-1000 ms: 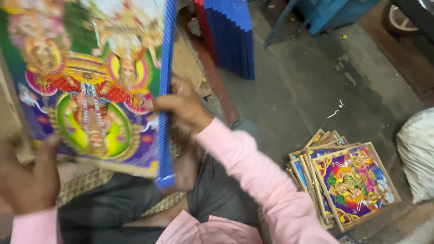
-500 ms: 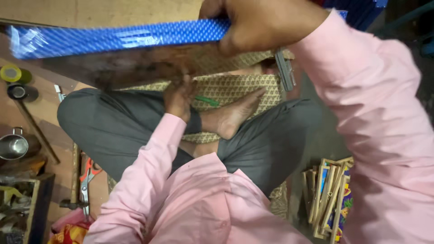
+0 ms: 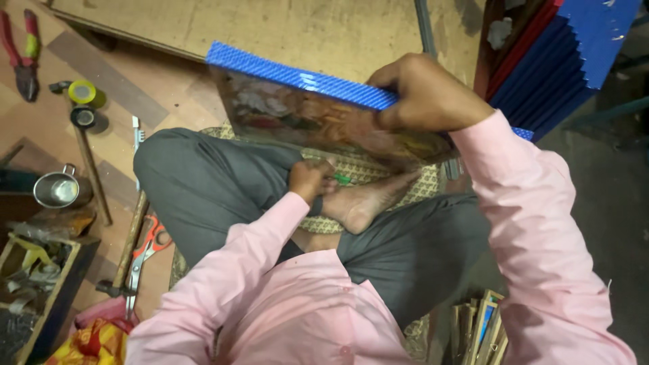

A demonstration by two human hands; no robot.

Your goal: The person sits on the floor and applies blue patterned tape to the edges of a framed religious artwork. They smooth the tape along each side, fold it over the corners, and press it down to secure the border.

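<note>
Right hand (image 3: 422,94) is clamped over the blue top edge of a framed picture (image 3: 318,122), held tilted above the crossed legs. Left hand (image 3: 307,179) is closed beneath the frame's lower edge, beside a bare foot (image 3: 362,203); whether it grips anything I cannot tell. Blue frame mouldings (image 3: 568,54) crowd the right. Leftward, a wooden box (image 3: 34,290) holds scraps near a steel cup (image 3: 57,189), hammer (image 3: 128,243) and scissors (image 3: 149,253).

Right hand (image 3: 426,94) grips blue-framed picture (image 3: 304,108); left hand (image 3: 307,179) beneath, near foot (image 3: 365,203).
</note>
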